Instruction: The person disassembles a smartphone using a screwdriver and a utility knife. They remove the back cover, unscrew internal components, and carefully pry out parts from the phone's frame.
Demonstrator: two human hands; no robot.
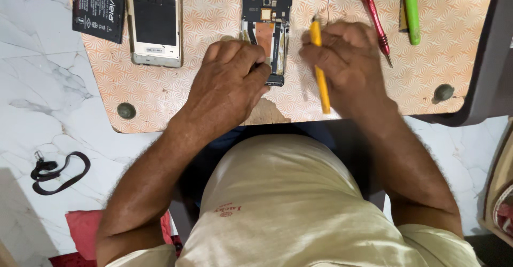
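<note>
The opened phone (267,29) lies flat on the desk (214,10), back cover off, so you can see the dark circuit board up top and a copper-coloured patch in the middle; it sits lengthwise around the middle of the desk, closer to the far edge, and its near end is partly hidden under fingers. The yellow tool (319,74) is a slim, pen-like stick, held just to the right of the phone, angled with one end toward the near edge.
</note>
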